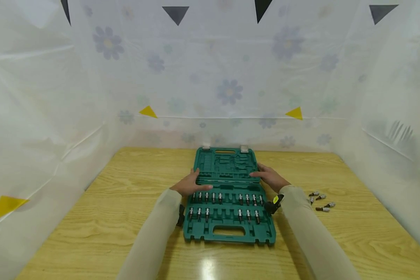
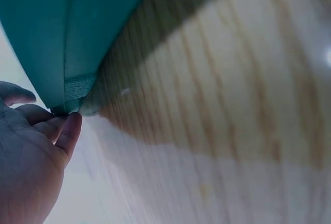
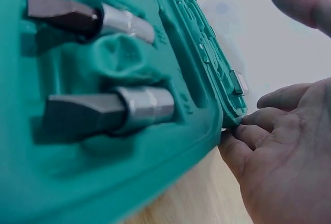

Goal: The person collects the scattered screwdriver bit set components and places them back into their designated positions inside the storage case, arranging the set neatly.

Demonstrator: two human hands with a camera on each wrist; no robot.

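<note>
A green plastic tool case [image 1: 229,231] lies unfolded on the wooden table, its lid [image 1: 225,161] toward the back wall. Chrome-topped bit sockets [image 1: 240,215] sit in two rows in the base; two with flat dark blades show large in the right wrist view, one a bit socket [image 3: 147,109] near the rim. My left hand [image 1: 188,185] is at the case's left side near the hinge, thumb over the base, fingertips right at the case's corner in the left wrist view. My right hand [image 1: 272,178] touches the right edge by the hinge, its thumb raised off the case.
Several loose bit sockets [image 1: 322,209] lie on the table [image 1: 126,217] to the right of my right forearm. White plastic sheeting [image 1: 196,58] with flower prints encloses the back and both sides. Two metal latches [image 1: 244,149] stick up from the lid's far edge.
</note>
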